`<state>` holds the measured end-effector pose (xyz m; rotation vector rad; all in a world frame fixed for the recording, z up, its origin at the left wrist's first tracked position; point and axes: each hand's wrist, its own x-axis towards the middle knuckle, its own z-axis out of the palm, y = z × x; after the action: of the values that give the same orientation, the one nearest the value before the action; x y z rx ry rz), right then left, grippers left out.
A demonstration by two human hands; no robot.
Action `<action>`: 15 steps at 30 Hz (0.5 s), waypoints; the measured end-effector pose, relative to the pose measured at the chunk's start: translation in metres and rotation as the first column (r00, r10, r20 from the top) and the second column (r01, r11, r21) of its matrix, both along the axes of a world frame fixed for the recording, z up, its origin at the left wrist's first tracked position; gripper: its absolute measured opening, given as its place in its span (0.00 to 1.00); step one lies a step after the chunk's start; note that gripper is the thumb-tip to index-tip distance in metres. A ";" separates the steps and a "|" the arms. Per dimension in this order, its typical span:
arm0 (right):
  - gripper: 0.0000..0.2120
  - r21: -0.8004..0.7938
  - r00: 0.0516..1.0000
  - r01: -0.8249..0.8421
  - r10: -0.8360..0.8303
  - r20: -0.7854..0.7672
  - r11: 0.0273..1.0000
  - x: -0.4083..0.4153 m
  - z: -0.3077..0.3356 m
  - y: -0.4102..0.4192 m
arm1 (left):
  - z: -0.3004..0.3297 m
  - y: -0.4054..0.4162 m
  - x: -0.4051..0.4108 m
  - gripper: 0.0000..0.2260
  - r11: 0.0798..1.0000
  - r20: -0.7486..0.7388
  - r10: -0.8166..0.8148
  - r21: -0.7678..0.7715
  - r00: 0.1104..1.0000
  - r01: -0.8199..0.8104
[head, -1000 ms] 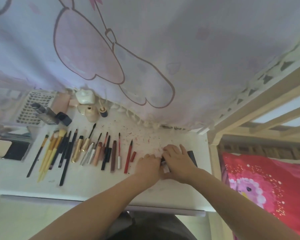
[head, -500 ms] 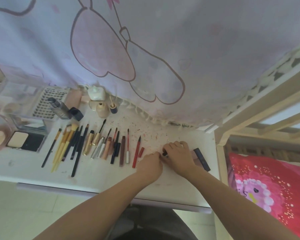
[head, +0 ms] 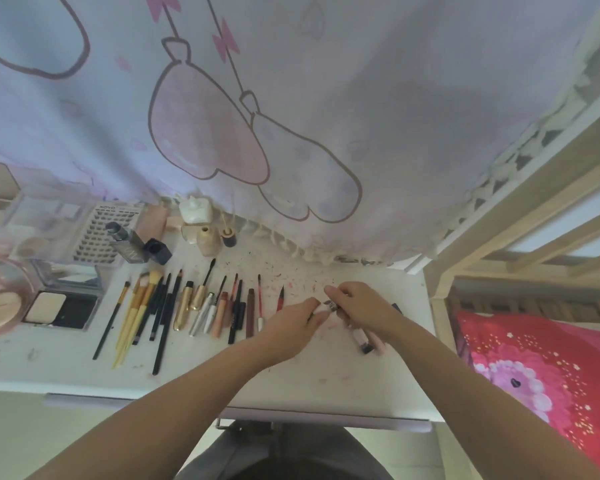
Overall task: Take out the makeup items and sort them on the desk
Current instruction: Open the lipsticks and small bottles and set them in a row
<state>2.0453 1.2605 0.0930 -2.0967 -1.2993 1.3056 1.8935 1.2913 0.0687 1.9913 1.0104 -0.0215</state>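
Note:
A row of brushes, pencils and slim tubes (head: 201, 306) lies sorted on the white desk (head: 326, 375). My left hand (head: 291, 327) and my right hand (head: 361, 308) meet just right of that row and together pinch a small white tube with a dark band (head: 326, 306). Under my right wrist lie pale pink tubes (head: 368, 341) with a dark cap at the near end. A dark flat item (head: 397, 308) peeks out beyond my right hand. Powder compacts (head: 45, 308) lie at the left, and small bottles (head: 208, 239) stand at the back.
A printed curtain (head: 291, 133) hangs over the desk's back edge. A lash tray (head: 104, 233) and clear organiser (head: 21, 209) stand at the back left. A wooden bed frame (head: 499, 237) and red bedding (head: 551, 375) flank the right. Pink crumbs speckle the desk's middle.
The view has shifted so the desk sits lower in frame. Both hands have lifted slightly off the pile; pink tubes now show under my right wrist, and a small white tube is between the fingertips.

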 end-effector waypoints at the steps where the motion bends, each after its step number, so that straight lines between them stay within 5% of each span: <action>1: 0.16 0.006 0.999 0.007 -0.007 -0.049 1.000 0.001 0.004 -0.001 | 0.005 0.002 0.000 0.10 0.999 0.019 -0.008 -0.031 1.000 0.009; 6: 0.02 0.041 0.963 -0.047 0.056 -0.262 0.998 0.008 0.025 -0.010 | 0.022 0.007 -0.008 0.12 0.986 0.106 -0.008 -0.166 0.994 0.026; 11: 0.19 -0.162 0.986 -0.169 0.164 -0.042 0.972 0.008 0.038 -0.007 | 0.026 0.005 -0.012 0.08 0.987 0.111 -0.081 -0.131 0.990 0.096; 15: 0.08 -0.090 0.977 -0.173 0.160 -0.139 0.981 0.013 0.030 -0.012 | 0.026 0.004 -0.016 0.10 0.980 0.124 -0.043 -0.186 0.991 0.066</action>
<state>2.0580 1.2483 0.1232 -1.9634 -1.4042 1.5827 1.8778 1.2958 0.0948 1.8236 0.8449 -0.0270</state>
